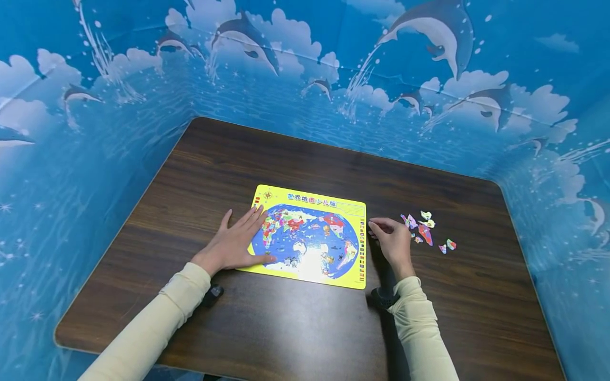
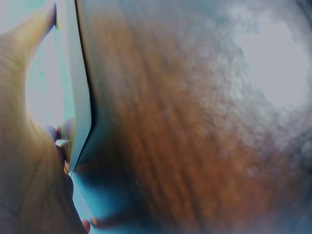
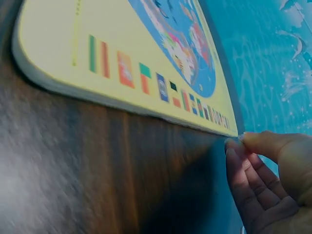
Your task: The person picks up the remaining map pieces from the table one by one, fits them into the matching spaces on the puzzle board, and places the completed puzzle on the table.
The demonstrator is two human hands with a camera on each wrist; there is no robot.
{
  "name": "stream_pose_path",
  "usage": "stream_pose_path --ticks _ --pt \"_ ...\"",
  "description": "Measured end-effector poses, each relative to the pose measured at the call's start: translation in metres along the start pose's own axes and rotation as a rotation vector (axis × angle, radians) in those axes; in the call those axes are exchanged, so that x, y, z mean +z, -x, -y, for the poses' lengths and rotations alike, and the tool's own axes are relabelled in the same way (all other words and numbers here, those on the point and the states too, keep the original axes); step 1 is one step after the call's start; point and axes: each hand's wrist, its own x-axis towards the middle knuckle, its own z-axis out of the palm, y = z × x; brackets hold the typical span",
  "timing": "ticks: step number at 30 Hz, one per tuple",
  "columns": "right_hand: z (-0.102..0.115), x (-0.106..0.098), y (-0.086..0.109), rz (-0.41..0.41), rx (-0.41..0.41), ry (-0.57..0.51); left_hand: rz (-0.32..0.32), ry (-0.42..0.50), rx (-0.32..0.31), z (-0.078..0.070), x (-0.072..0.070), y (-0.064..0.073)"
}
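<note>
Head: left grip (image 1: 234,243) wide on map board (image 1: 312,228)

Reads, in coloured characters (image 1: 312,200), "世界地图少儿版" along the top edge of the yellow map board (image 1: 286,273); shows a compass sign (image 1: 268,195) by the top left corner, flags (image 1: 362,248) down the right edge.

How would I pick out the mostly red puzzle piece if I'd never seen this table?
On the dark wooden table, find the yellow-bordered world map board. Go right, past the right hand, to the scattered loose pieces. The mostly red piece is the long one there, looking larger than its paler or mixed-coloured neighbours.
</note>
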Motion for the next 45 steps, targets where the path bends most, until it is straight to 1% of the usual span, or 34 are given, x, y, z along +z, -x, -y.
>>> stream_pose_path --ticks 2,4,13,15,19,23,26,30,34,41,45 --pt "0.002 0.001 -0.001 0.029 -0.004 0.019 0.003 0.007 -0.006 -0.001 -0.001 -0.001" --pt "0.005 0.001 -0.003 0.047 0.009 0.016 0.006 0.018 -0.014 -0.002 -0.003 -0.002" --pt "0.019 0.008 -0.012 0.068 0.043 -0.041 0.017 0.031 -0.028 -0.008 -0.011 -0.006" --pt "0.023 0.010 -0.014 0.078 0.050 -0.032 0.021 0.039 -0.031 -0.009 -0.014 -0.006" --pt "0.031 0.019 -0.015 0.087 0.084 -0.042 0.013 0.039 -0.027 -0.009 -0.011 -0.005" --pt "0.039 0.027 -0.016 0.089 0.176 -0.092 -0.001 0.038 -0.026 -0.008 -0.007 -0.005" --pt "0.045 0.031 -0.015 0.101 0.221 -0.086 -0.005 0.038 -0.030 -0.006 -0.003 -0.005" --pt "0.050 0.037 -0.015 0.125 0.231 -0.060 -0.017 0.044 -0.027 -0.005 0.001 -0.004" --pt "0.055 0.047 -0.016 0.137 0.252 -0.075 -0.028 0.051 -0.021 -0.002 0.003 -0.003" --pt "0.059 0.063 -0.015 0.124 0.305 -0.037 -0.026 0.045 -0.016 0.000 0.006 -0.002" --pt "0.057 0.070 -0.014 0.123 0.303 -0.072 -0.026 0.031 -0.013 0.002 0.007 -0.001"
